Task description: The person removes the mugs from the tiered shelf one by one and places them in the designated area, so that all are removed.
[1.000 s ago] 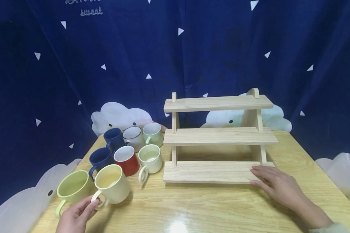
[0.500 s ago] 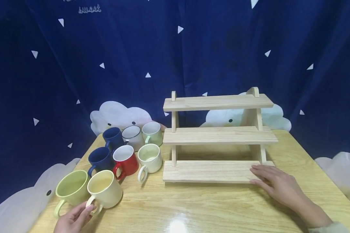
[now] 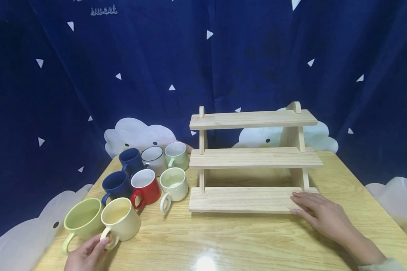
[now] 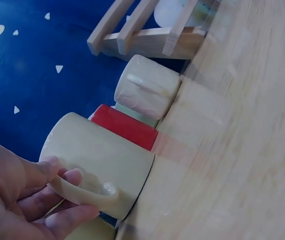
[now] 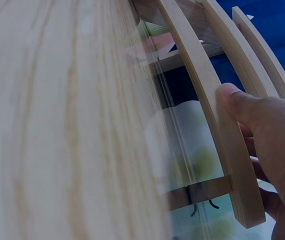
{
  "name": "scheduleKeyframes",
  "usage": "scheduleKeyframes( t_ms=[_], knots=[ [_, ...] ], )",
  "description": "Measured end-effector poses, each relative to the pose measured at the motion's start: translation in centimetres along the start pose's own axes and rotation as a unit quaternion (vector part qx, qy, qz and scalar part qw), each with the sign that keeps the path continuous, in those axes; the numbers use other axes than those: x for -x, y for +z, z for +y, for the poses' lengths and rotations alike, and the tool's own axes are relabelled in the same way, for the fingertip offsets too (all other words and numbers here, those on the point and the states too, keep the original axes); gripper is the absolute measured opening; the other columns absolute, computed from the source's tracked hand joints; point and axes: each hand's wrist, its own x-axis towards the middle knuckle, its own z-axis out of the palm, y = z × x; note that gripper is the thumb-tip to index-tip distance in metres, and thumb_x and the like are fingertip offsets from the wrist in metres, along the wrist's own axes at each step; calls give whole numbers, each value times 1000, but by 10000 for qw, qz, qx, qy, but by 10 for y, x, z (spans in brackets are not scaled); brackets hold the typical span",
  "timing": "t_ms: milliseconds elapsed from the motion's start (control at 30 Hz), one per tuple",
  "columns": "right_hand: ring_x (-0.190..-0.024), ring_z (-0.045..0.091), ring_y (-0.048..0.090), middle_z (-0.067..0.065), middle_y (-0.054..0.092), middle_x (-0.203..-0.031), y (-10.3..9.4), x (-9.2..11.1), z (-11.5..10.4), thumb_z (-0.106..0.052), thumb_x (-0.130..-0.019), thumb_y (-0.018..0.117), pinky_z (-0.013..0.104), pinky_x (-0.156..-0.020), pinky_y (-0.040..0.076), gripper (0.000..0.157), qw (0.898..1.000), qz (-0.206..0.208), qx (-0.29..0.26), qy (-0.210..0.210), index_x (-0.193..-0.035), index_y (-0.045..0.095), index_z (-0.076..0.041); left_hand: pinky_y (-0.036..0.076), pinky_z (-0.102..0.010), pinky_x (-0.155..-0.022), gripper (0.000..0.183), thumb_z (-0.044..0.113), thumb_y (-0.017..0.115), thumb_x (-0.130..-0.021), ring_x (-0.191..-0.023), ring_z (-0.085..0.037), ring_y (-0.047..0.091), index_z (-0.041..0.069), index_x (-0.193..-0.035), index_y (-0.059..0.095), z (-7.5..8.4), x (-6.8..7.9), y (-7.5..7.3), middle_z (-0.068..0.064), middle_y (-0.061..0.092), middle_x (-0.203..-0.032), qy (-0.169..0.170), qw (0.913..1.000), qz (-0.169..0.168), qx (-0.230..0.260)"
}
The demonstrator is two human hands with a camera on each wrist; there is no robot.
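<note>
My left hand (image 3: pixel 87 254) pinches the handle of a pale yellow mug (image 3: pixel 125 224) at the table's left front. The mug is upright, and its base appears to meet the table in the left wrist view. Just left of it stands a wider yellow-green mug (image 3: pixel 83 218). A red mug (image 3: pixel 148 190) and a dark blue mug (image 3: pixel 116 185) are behind. My right hand (image 3: pixel 322 214) rests on the right end of the lowest board of a three-tier wooden shelf (image 3: pixel 244 198). In the right wrist view, its thumb (image 5: pixel 232 97) touches that board's front edge.
A cream mug (image 3: pixel 174 184) stands next to the shelf's left side. Farther back are another dark blue mug (image 3: pixel 132 162), a white mug with a dark rim (image 3: pixel 156 162) and a pale green mug (image 3: pixel 178 156). A blue curtain (image 3: pixel 156 67) hangs behind the wooden table (image 3: pixel 257 241).
My left hand has brought the pale yellow mug left and slightly toward me, uncovering the red mug's handle. Over the last half second it has hardly moved. The right hand stays on the shelf.
</note>
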Motion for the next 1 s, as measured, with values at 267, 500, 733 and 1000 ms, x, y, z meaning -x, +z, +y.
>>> scheduleKeyframes(
  t_ms=[267, 500, 733, 1000],
  knots=[
    [-112, 24, 61, -1, 68, -121, 1, 1, 2, -37, -75, 83, 52, -76, 53, 46, 10000, -35, -27, 45, -116, 73, -20, 56, -30, -67, 21, 17, 68, -93, -76, -3, 64, -1, -105, 69, 5, -7, -5, -16, 73, -93, 356, 9942, -290, -969],
    [-112, 28, 60, -1, 67, -121, 1, 0, 0, -37, -77, 82, 53, -79, 52, 45, 9998, -160, -60, 77, -117, 73, -19, 55, -40, -79, 33, 26, 71, -92, -87, -17, 70, 2, -115, 66, 26, -6, -14, -22, 70, -105, 606, 9857, -50, -1571],
    [-117, 32, 57, 4, 64, -126, -3, -4, -1, -40, -80, 79, 43, -98, 44, 49, 9987, -501, -114, -55, -122, 70, -16, 45, -63, -76, 41, 37, 65, -95, -104, -49, 59, 5, -122, 64, 56, -10, -20, -25, 65, -115, 834, 9744, 36, -2087],
    [-116, 31, 57, 6, 64, -125, -15, -12, -4, -36, -83, 77, 8, -109, 14, 45, 9962, -666, -159, -545, -119, 70, -10, 45, -62, -77, 38, 32, 66, -95, -93, -41, 62, 6, -122, 64, 85, -22, -13, -21, 66, -111, 1708, 9623, 248, -2102]
  ],
)
